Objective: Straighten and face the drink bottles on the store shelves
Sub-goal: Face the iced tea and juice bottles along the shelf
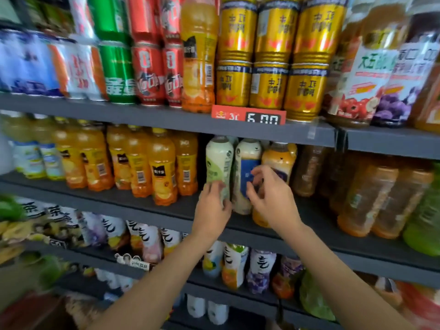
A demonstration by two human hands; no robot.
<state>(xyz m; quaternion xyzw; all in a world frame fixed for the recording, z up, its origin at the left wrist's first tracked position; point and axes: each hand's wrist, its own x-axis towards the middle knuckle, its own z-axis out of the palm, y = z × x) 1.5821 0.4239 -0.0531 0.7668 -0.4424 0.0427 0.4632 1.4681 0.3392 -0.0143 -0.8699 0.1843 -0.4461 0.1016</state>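
On the middle shelf (pixel 147 206) stand a white bottle with a green label (pixel 219 160) and a white bottle with a blue label (pixel 246 167), side by side and upright. My left hand (pixel 213 208) is wrapped around the lower part of the green-label bottle. My right hand (pixel 269 198) has its fingers curled on the front of the blue-label bottle, hiding part of its label. An orange bottle with a dark label (pixel 282 160) stands right behind my right hand. The view is a little blurred.
Orange juice bottles (pixel 162 167) fill the shelf to the left, amber tea bottles (pixel 371 194) to the right. Above are gold cans (pixel 269 84), red and green cans and a red price tag (pixel 248 117). Labelled bottles (pixel 234 265) stand on the lower shelves.
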